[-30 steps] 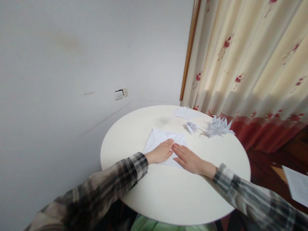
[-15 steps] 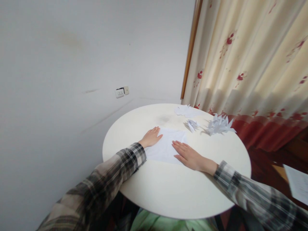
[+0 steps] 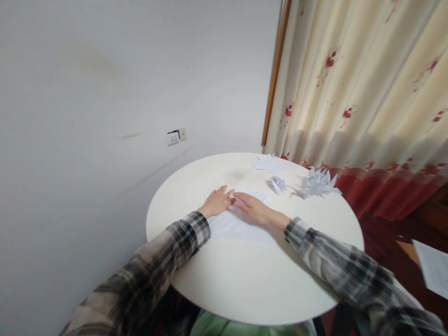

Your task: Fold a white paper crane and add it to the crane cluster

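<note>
A thin white sheet of paper (image 3: 241, 228) lies on the round white table (image 3: 252, 280). My left hand (image 3: 216, 202) rests flat on the sheet's left part, fingers stretched out. Over the sheet's middle is my right hand (image 3: 255, 208), its fingers extended toward the left hand and its fingertips close to the left fingers. Part of the sheet is hidden beneath both hands. Beyond the sheet, to the right, sits a small folded paper piece (image 3: 277, 184).
A spiky cluster of folded paper (image 3: 318, 182) stands near the table's right edge. More white paper (image 3: 269, 163) lies at the far edge. The wall (image 3: 105, 102) borders the table on the left, with a socket (image 3: 172, 138). A patterned curtain (image 3: 336, 93) hangs at right.
My right hand has moved left across the sheet, from its right part to beside my left hand. The left hand stays nearly in place.
</note>
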